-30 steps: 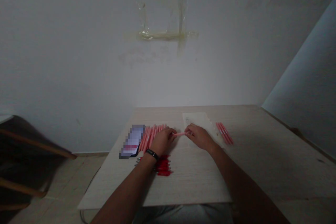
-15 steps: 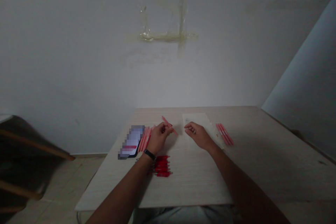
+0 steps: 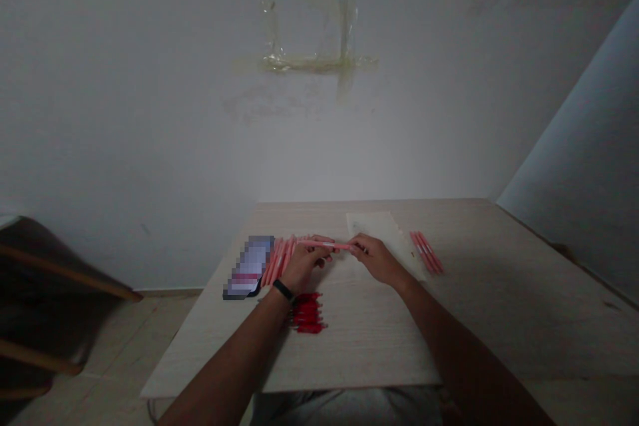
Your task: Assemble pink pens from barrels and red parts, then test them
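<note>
A pink pen point(image 3: 327, 245) is stretched level between my two hands above the table. My left hand point(image 3: 307, 263), with a black band on its wrist, pinches the pen's left part. The fingertips of my right hand point(image 3: 374, 258) close on its right end. Beside my left hand lies a row of pink pens point(image 3: 274, 265), partly hidden by that hand. Several red pens point(image 3: 308, 313) lie stacked just below my left wrist. Under and behind my right hand is a pale flat sheet point(image 3: 375, 223).
A phone with a blurred screen point(image 3: 249, 266) lies at the table's left side. A few pink pens point(image 3: 426, 253) lie right of the sheet. The wooden table point(image 3: 369, 346) meets a wall at the back. Dark furniture point(image 3: 50, 299) stands at the left.
The pink pen in my left hand has turned from slanted to nearly level. My right hand, apart from it before, now grips its right end.
</note>
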A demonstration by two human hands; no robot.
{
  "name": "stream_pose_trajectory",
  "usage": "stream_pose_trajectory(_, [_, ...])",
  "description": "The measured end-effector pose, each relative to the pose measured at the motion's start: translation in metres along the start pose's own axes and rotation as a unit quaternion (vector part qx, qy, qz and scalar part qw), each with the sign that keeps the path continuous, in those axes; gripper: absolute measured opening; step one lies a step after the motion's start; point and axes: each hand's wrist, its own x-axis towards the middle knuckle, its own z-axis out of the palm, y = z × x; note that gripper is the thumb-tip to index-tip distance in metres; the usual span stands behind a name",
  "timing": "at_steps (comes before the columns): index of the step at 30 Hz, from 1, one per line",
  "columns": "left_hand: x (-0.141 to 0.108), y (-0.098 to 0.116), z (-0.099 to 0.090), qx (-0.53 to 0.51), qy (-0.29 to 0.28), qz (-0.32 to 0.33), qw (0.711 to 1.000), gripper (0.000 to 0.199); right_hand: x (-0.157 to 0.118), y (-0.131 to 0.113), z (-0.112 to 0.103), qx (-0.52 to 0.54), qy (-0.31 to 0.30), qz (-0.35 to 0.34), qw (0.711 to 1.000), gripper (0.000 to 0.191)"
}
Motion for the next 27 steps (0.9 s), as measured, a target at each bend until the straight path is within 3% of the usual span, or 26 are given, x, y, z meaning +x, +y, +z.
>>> stream_pose_trajectory(7, [0.002, 0.003, -0.008, -0.036, 0.049, 0.006, 0.998, 0.023, 0.000, 0.005, -0.001, 0.016, 0.021, -0.005, 1.000, 0.024])
stream_pose_trajectory(13, [0.003, 0.005, -0.017, 0.114, 0.033, 0.055, 0.991, 0.018, -0.001, 0.009, -0.003, 0.007, 0.040, 0.013, 0.999, 0.025])
stream_pose_trajectory(20, [-0.003, 0.007, -0.012, 0.373, -0.018, 0.142, 0.917, 0.025, -0.001, 0.010, 0.003, -0.024, 0.008, -0.011, 1.000, 0.028])
stream_pose_trajectory(27, [-0.002, 0.003, -0.012, 0.427, -0.052, 0.149, 0.890, 0.029, -0.003, 0.012, 0.008, -0.077, -0.024, -0.022, 0.996, 0.029])
